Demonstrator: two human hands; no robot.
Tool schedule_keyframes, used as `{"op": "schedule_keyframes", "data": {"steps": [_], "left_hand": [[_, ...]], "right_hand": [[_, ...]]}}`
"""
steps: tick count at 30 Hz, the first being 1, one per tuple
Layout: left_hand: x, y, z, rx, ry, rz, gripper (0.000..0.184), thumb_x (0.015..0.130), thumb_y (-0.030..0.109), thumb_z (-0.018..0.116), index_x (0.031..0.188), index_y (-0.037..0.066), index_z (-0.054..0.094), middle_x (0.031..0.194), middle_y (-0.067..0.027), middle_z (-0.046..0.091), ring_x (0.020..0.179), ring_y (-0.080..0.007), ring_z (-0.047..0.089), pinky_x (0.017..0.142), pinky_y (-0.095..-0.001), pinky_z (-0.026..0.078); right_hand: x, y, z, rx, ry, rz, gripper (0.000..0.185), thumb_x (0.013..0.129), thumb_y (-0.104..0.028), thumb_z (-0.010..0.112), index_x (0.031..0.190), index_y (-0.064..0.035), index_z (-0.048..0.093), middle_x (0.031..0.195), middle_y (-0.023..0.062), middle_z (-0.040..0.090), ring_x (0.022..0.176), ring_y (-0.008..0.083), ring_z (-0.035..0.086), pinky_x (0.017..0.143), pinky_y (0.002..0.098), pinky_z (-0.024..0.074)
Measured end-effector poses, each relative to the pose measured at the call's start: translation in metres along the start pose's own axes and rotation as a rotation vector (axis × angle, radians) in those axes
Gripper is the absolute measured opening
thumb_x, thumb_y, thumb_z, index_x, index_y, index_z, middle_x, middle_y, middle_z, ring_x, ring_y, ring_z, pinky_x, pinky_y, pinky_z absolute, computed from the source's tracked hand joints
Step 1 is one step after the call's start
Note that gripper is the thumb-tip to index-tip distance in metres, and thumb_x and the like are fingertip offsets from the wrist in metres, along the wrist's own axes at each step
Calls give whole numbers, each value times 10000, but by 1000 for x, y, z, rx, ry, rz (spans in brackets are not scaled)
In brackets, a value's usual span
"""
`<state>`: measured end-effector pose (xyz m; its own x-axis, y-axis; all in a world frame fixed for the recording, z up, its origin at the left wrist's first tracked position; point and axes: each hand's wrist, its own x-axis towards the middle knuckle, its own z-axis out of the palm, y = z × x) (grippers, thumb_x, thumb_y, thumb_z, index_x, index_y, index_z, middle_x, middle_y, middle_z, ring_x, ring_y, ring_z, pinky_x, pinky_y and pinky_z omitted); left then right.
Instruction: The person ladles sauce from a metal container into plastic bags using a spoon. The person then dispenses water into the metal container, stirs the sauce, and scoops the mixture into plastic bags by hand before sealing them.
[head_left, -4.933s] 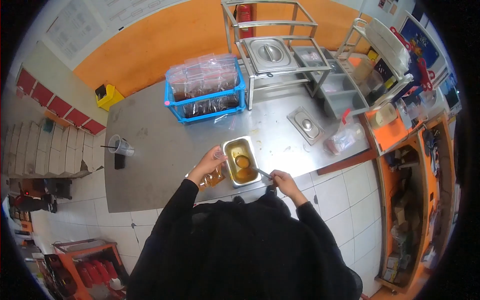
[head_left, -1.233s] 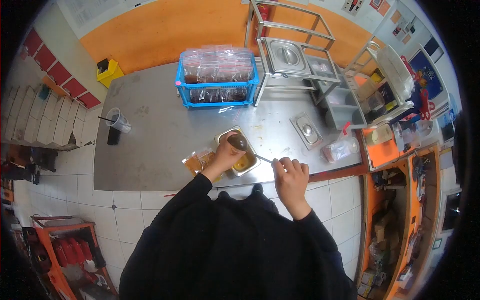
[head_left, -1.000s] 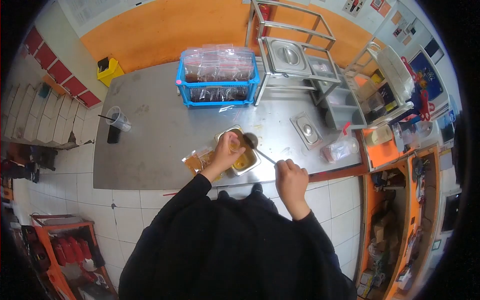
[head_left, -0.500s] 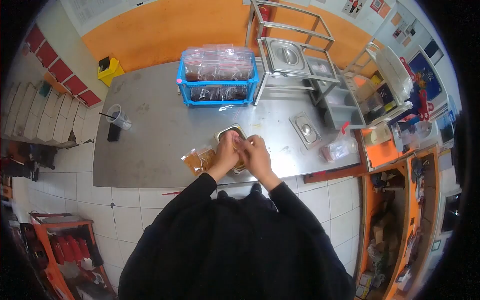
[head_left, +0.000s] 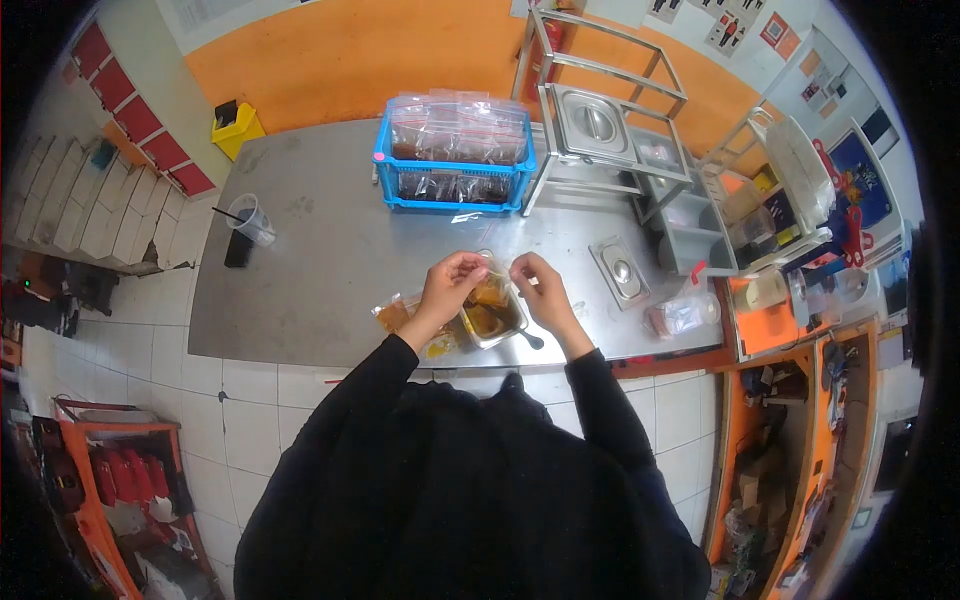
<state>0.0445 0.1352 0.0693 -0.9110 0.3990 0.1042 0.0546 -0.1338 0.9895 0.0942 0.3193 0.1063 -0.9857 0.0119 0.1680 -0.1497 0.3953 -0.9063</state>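
Over a small steel food pan (head_left: 492, 343), a clear zip bag (head_left: 488, 291) with amber-brown contents hangs between my hands. My left hand (head_left: 452, 288) pinches the bag's upper left edge. My right hand (head_left: 543, 288) is closed at its upper right edge, fingertips together. In the pan is some brownish-yellow sauce, and a dark spoon (head_left: 530, 340) pokes out past its right rim. Beside my left wrist lie filled sauce bags (head_left: 393, 315), partly hidden by my forearm.
A blue basket (head_left: 455, 205) of filled bags stands at the back, beside a steel rack (head_left: 540, 180). A steel lid (head_left: 620, 272) and a plastic bag (head_left: 683, 315) lie to the right. A plastic cup (head_left: 252, 222) and black phone (head_left: 238, 250) are at the left.
My hands, bunched together over the pan before, have moved apart with the bag stretched between them. The pan's contents and the spoon now show. The whole view has shifted slightly.
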Motion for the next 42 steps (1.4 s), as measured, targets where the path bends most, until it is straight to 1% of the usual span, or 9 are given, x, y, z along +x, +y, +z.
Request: {"op": "schedule_keyframes", "data": {"steps": [9,18,23,26,29,31,35,37,42], "left_hand": [[18,41,4,362,71,244,95,886,70,612,959,9,608,847,-7,600,772,-68,571,710,-230,480],[29,46,4,-29,34,134,119,892,69,604,1001,24,584,901,-6,597,781,-77,577,725,-236,486],[34,72,10,-112,28,139,228,847,96,659,1043,30,563,954,-19,603,893,-97,583,769,-244,474],[25,81,18,49,-2,208,380,814,131,699,1123,42,497,1027,-51,592,980,-148,575,832,-290,466],[13,65,23,323,16,227,509,777,178,731,1170,54,431,1065,-102,587,1011,-232,582,859,-352,463],[9,42,24,422,59,155,527,769,210,724,1158,57,404,1063,-160,584,1019,-318,584,865,-404,458],[-3,21,24,400,90,68,474,792,192,691,1137,57,395,1041,-166,586,999,-330,588,850,-413,463],[-10,18,27,463,125,153,448,807,170,666,1137,54,387,1022,-169,590,982,-339,592,835,-411,468],[-9,5,28,404,221,74,407,829,155,636,1129,43,385,976,-176,600,959,-338,600,819,-411,474]], "right_hand": [[6,-12,-13,128,16,-43,64,902,-77,576,934,-28,550,859,21,571,834,107,545,642,236,485],[19,-50,-26,239,-23,33,91,942,-139,539,935,-51,519,829,19,577,705,94,579,570,235,469],[33,-75,-36,398,-54,47,81,958,-156,517,943,-76,511,807,1,558,668,75,590,526,210,468],[30,-83,-32,326,-24,58,65,920,-115,560,930,-58,531,822,18,560,698,103,591,559,237,474],[26,-55,-13,36,68,-191,81,843,-64,617,893,-37,561,842,57,564,744,165,591,614,283,480],[14,-68,-3,-51,69,-141,90,775,-36,646,857,-31,607,858,106,556,795,249,561,705,339,466],[3,-56,11,-313,130,-240,104,761,-33,661,856,-44,622,906,96,531,871,251,524,688,330,464],[2,-57,14,-341,149,-269,104,761,-42,664,857,-47,626,938,104,526,910,277,507,746,349,449],[3,-50,23,-280,145,-260,107,769,-48,659,870,-50,627,970,126,520,916,308,511,807,371,435]]}}
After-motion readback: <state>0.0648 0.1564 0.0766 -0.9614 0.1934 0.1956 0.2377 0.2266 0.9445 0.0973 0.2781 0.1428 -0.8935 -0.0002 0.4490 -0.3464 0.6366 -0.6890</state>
